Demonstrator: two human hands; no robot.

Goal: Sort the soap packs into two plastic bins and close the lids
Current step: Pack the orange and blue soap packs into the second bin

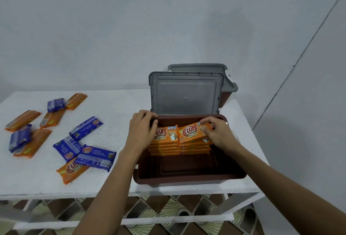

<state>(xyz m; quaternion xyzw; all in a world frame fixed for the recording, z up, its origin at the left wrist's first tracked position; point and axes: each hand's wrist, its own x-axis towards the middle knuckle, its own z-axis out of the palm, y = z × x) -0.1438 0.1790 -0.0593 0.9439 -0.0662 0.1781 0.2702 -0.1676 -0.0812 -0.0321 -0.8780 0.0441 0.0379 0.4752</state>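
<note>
Head camera gives me a white table (116, 103) carrying a brown rectangular plastic bin (187, 179), its grey lid (185, 96) standing open at the back, and a second brown bin (223, 100) behind it. Two stacks of orange soap packs (164, 147) sit against the near bin's far wall. Loose blue and orange packs (95, 157) lie scattered to the left. My right hand (219, 133) pinches a tilted orange pack (192, 132) atop the right stack. My left hand (142, 131) curls at the bin's far-left corner; I cannot tell what it grips.
</note>
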